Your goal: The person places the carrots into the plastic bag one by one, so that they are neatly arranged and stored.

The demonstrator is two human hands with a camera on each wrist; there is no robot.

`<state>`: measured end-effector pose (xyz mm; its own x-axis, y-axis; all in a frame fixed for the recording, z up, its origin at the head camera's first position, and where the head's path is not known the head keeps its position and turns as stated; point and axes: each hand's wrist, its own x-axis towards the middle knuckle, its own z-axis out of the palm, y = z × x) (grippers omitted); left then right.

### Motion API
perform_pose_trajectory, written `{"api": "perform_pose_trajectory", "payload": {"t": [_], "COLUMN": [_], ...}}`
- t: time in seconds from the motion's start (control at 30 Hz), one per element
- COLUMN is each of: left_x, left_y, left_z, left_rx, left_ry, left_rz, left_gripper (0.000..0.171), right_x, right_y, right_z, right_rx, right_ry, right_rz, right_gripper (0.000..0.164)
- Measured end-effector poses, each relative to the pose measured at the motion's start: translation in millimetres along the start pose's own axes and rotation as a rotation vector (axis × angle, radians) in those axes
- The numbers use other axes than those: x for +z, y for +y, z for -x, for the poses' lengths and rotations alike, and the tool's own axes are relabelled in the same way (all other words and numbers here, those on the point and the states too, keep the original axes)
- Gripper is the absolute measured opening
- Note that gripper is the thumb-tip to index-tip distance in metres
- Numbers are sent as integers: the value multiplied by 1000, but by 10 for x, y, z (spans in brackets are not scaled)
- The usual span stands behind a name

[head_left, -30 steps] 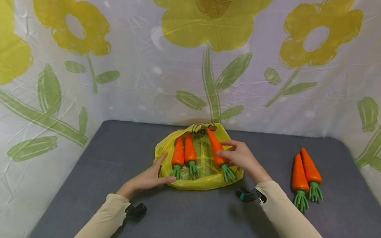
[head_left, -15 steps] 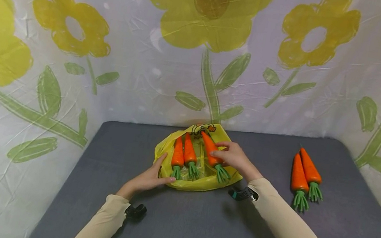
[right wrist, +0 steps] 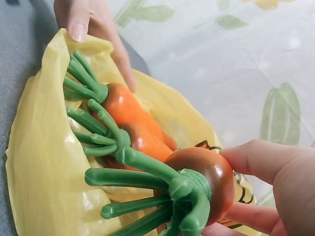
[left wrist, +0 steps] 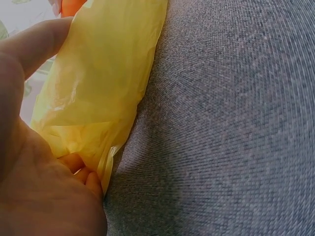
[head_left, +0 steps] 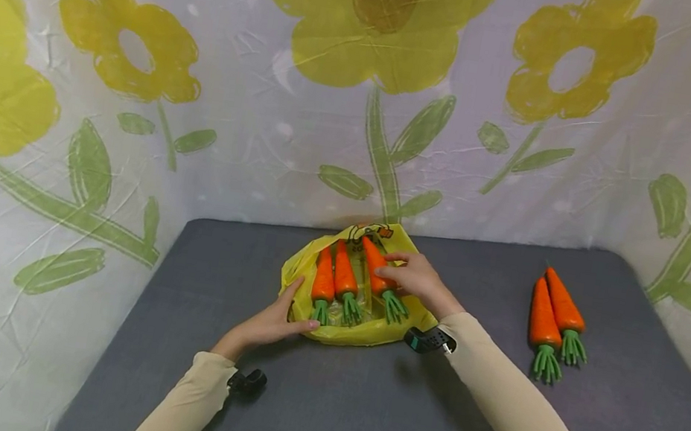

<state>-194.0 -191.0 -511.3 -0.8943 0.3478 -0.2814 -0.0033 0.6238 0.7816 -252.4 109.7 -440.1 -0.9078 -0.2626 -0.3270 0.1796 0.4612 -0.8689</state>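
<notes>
A yellow plastic bag (head_left: 360, 335) lies with its mouth spread wide on the table. My left hand (head_left: 262, 326) grips its near left rim, thumb over the edge and fingertips curled against the plastic in the left wrist view. Between the thumb and fingers of my right hand (head_left: 415, 278) is an orange toy carrot (right wrist: 204, 179) with green stems, held over the bag's right part, tip pointing away. Two more carrots, one on the left (head_left: 324, 281) and one beside it (head_left: 345, 274), lie side by side inside the bag. The right hand's lower fingers are partly hidden.
On the grey table (head_left: 315, 407), two further carrots lie touching at the right: a nearer one (head_left: 544, 318) and a farther one (head_left: 565, 304). A white curtain (head_left: 248, 147) with yellow flowers hangs behind the table's back edge.
My right hand has moved left with its carrot, which is now closer to the two in the bag. The left hand has stayed on the bag's rim.
</notes>
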Motion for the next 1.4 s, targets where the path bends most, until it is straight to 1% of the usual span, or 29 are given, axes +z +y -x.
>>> {"api": "perform_pose_trajectory", "payload": {"t": [0.17, 0.53, 0.83, 0.93, 1.1, 1.4], "left_x": [3, -1, -3, -1, 1, 6], "left_y": [-15, 20, 23, 14, -2, -20], "left_z": [-9, 12, 18, 11, 8, -1], "left_rx": [7, 14, 11, 15, 15, 16], "left_ry": [3, 1, -2, 0, -2, -2], "left_rz": [-6, -3, 0, -1, 7, 7], "left_gripper": [107, 106, 106, 106, 106, 106], "right_x": [29, 88, 185, 219, 255, 304], "right_y": [-10, -57, -5, 13, 35, 67], "right_z": [-52, -134, -235, -257, -275, -295], "right_rx": [8, 23, 27, 13, -19, -9], "right_ry": [-1, 40, 94, 107, 106, 111], "right_rz": [-8, -51, -38, -10, 31, 28], "right_gripper": [58, 57, 54, 54, 55, 53]}}
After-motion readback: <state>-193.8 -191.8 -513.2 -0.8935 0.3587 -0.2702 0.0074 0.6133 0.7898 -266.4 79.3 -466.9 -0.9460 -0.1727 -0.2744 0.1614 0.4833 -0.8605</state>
